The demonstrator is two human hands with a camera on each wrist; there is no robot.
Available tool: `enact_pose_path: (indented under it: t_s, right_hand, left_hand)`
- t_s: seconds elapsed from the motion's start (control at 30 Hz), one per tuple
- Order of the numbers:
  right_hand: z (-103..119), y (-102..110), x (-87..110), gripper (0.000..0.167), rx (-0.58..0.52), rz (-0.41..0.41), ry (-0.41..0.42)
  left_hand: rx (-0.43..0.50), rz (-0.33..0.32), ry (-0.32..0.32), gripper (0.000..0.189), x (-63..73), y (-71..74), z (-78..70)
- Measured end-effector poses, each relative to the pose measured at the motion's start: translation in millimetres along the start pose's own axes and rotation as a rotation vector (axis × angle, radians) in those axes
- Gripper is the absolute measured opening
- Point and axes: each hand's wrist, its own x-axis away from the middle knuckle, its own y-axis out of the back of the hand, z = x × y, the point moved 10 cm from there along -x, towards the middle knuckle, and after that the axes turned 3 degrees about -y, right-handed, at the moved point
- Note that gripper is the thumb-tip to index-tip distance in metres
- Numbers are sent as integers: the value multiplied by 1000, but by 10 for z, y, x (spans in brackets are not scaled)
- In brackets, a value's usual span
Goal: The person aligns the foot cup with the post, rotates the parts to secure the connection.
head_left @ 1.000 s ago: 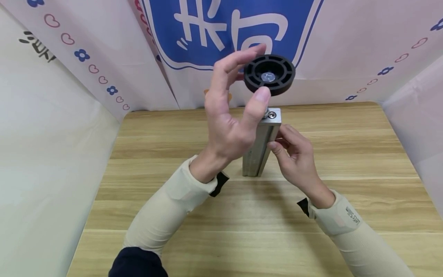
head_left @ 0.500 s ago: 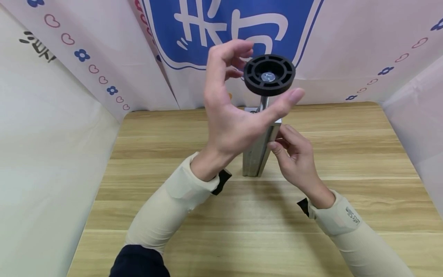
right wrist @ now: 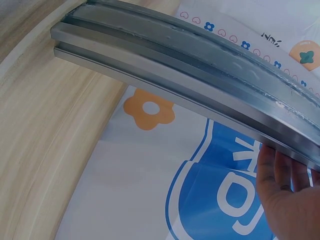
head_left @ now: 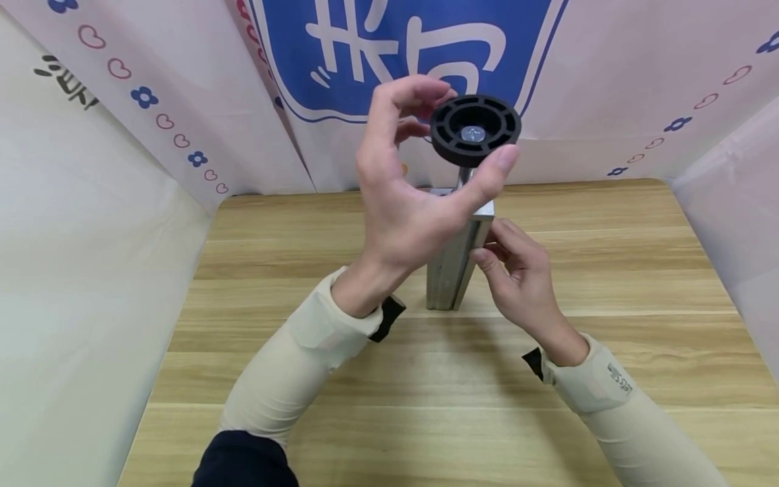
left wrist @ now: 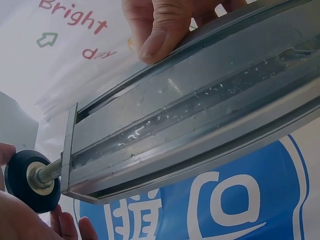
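Observation:
An aluminium profile (head_left: 447,277) stands upright on the wooden table. Out of its top end plate (left wrist: 68,150) rises a threaded stud (left wrist: 50,171) that carries a round black leveling foot (head_left: 468,155). My left hand (head_left: 404,213) is curled about the foot's rim, thumb on the near right side and fingers at the far left. The left wrist view shows this hand on both sides of the black disc. Lower down, my right hand (head_left: 520,270) grips the profile's right edge between thumb and fingers. In the right wrist view its fingers (right wrist: 282,170) lie along the profile's edge.
The wooden table (head_left: 608,284) reaches back to a printed white cloth (head_left: 584,159) with a large blue sign (head_left: 292,67). More white cloth (head_left: 91,270) hangs at the left and right sides.
My left thumb first swung right off the foot's near rim as the fingers drew back. It has since come back against the rim, with the fingers closing in. My right hand stays put.

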Motion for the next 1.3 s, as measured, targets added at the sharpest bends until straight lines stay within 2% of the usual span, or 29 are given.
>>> enact_pose_path:
  t_s: [0.23,0.53,0.7,0.9,1.13,1.3]
  right_hand:
    - [2,1,-1,54,-3,-1,-1]
    - [2,1,-16,49,12,-5,-23]
    - [3,6,-15,46,18,-9,-29]
    - [2,3,-16,47,11,-11,-24]
    - [-1,-2,-10,51,-5,-4,-10]
    - [0,-4,-5,52,-11,0,-3]
  left_hand:
    - [80,6,4,52,13,7,20]
    - [194,66,-11,45,8,-50,48]
    - [216,88,-4,44,24,-55,69]
    - [194,80,-8,50,40,-22,76]
    - [100,31,10,61,35,25,74]
    - [40,24,5,66,15,32,43]
